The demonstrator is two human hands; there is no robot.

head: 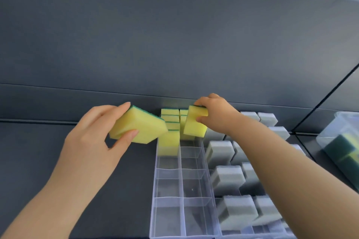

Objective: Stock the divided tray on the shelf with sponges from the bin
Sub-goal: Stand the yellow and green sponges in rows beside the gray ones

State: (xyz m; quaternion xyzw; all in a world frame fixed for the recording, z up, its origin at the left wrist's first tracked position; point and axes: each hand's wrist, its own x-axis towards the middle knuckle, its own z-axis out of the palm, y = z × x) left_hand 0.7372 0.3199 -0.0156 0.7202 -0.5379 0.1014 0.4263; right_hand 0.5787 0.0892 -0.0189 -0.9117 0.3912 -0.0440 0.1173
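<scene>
A clear divided tray [181, 190] lies on the dark shelf, its near compartments bare. Several yellow-and-green sponges [170, 122] stand upright in its far compartments. My left hand [93, 141] grips one yellow sponge [141, 126] between thumb and fingers, just left of the tray's far end. My right hand [215, 114] pinches a second yellow sponge [195, 122] upright over the far right compartment, against the standing ones. The bin [342, 141], clear plastic with green and yellow sponges inside, sits at the right edge.
A second clear tray [252, 228] to the right holds several grey sponges [227, 178], partly under my right forearm. A dark back panel [174, 44] rises behind the shelf. Bare dark shelf surface [38, 151] stretches to the left.
</scene>
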